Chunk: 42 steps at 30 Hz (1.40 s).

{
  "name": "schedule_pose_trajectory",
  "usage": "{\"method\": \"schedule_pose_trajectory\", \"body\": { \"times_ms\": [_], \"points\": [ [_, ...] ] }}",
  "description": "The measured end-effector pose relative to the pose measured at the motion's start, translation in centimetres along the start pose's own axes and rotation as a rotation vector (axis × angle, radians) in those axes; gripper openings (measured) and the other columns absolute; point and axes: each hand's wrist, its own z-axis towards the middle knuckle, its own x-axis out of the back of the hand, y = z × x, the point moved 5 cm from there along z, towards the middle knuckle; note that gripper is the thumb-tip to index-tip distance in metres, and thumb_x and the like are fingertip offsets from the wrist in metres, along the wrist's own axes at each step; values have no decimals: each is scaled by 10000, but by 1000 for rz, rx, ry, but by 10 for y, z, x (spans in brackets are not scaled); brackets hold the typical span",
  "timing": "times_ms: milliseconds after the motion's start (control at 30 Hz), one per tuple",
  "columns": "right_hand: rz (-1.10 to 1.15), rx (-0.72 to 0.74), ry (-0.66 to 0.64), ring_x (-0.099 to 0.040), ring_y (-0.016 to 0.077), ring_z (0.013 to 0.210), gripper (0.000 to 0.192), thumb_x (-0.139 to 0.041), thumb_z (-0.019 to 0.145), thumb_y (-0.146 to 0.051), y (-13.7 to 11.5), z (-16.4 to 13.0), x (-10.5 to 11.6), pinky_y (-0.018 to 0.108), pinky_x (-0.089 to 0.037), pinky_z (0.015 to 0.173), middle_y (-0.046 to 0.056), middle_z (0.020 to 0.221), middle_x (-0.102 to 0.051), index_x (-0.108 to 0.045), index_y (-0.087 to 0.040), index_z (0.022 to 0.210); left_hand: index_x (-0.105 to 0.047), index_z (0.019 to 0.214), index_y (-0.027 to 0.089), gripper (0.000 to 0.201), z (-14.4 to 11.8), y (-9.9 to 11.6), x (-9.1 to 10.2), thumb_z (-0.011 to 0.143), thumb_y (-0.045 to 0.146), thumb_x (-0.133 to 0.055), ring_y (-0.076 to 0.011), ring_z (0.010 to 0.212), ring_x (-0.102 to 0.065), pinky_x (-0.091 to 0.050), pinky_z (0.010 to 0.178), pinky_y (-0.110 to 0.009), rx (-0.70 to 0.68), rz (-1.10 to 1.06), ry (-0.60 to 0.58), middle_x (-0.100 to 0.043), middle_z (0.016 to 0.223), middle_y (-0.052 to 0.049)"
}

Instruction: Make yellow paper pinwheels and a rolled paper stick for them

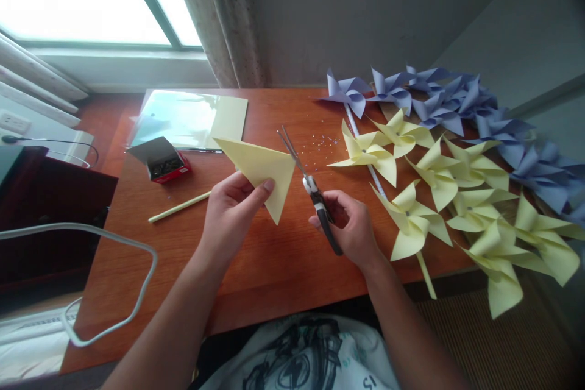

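Pinched in my left hand is a sheet of yellow paper folded into a triangle, held above the table with the thumb on its face. My right hand grips a pair of scissors with dark handles and a white pivot. The scissor blades point up and away, slightly parted, just right of the paper's right corner and apart from it. A rolled yellow paper stick lies on the table left of my left hand. Yellow paper pinwheels stand to the right of my right hand.
Purple pinwheels crowd the back right. A stack of paper in a clear sleeve lies at the back left, with a small red box in front. Tiny scraps dot the wooden table. A white cable loops over its left edge.
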Motion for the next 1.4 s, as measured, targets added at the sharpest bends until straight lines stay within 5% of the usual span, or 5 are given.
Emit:
{"method": "schedule_pose_trajectory", "body": {
  "times_ms": [1400],
  "points": [
    [-20,25,15,-617,170,717,309,-853,708,-279,-1,0,0,275,-526,671,10,820,-662,-678,-197,950,-792,1054,226,220,1,-1,-2,835,244,-772,-153,844,-683,-526,753,-212,-12,1,-83,-778,936,-19]
  ]
}}
